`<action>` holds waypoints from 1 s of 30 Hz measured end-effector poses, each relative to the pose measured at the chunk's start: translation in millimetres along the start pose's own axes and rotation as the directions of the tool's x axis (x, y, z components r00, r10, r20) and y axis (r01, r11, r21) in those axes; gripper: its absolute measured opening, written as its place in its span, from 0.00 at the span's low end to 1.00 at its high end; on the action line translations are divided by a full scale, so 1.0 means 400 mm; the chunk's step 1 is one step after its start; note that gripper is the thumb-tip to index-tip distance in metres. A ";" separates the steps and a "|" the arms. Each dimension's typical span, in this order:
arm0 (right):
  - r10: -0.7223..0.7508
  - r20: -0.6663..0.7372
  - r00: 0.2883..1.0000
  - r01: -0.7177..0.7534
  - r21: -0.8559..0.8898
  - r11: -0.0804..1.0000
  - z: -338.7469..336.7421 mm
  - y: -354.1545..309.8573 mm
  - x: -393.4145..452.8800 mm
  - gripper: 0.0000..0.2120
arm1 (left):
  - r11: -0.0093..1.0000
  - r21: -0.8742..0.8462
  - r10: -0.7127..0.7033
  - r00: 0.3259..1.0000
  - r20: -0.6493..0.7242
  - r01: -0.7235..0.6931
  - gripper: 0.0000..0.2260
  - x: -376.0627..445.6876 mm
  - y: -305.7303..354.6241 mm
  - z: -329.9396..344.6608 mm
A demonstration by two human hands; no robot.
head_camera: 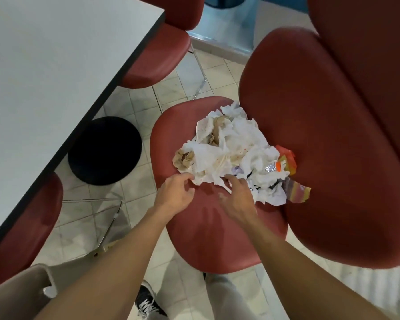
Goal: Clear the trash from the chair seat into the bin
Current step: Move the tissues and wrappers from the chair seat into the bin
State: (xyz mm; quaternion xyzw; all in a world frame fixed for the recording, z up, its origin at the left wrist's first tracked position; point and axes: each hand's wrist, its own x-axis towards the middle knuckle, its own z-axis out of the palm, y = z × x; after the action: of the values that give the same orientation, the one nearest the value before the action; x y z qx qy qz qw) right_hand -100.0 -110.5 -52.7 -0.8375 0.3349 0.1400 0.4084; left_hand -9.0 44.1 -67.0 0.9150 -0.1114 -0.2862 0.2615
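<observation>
both hands (174, 195) at trash pile (231, 153) edge on chair seat (208, 232), bin (104, 150) left

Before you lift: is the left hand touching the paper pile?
Touching. The head view shows the left hand's fingertips meeting the near edge of the paper pile.

Crumpled white paper trash (231, 153) heaped on red chair seat (206, 227), black bin (104, 150) beside

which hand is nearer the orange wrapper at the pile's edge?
Right. The right hand rests on the pile's near edge, closer to the orange wrapper; the left hand is at the pile's opposite corner.
</observation>
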 end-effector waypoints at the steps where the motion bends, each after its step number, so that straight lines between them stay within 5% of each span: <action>1: -0.011 -0.006 1.000 0.011 0.013 1.000 -0.003 -0.002 0.027 0.25 | 1.000 0.016 0.006 1.000 -0.001 -0.006 0.17 0.028 0.011 0.003; 17: 0.013 0.014 1.000 -0.012 -0.056 0.998 0.038 0.030 0.353 0.23 | 0.979 0.201 0.000 0.994 -0.113 0.023 0.27 0.352 0.094 0.110; 23: 0.033 -0.055 0.998 -0.036 -0.069 0.997 0.064 0.032 0.398 0.19 | 0.968 0.241 -0.040 0.991 -0.130 0.071 0.14 0.376 0.099 0.130; 30: 0.074 -0.073 0.995 -0.076 -0.019 0.997 0.044 0.010 0.342 0.28 | 0.996 0.060 -0.060 0.981 -0.184 0.073 0.12 0.307 0.100 0.101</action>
State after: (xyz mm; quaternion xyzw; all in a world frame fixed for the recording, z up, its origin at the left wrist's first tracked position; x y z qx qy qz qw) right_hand -1.4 -159.6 -135.7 -0.8333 0.3791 0.1286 0.3812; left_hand 65.0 -49.6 -130.8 0.9487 -0.0659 -0.2062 0.2303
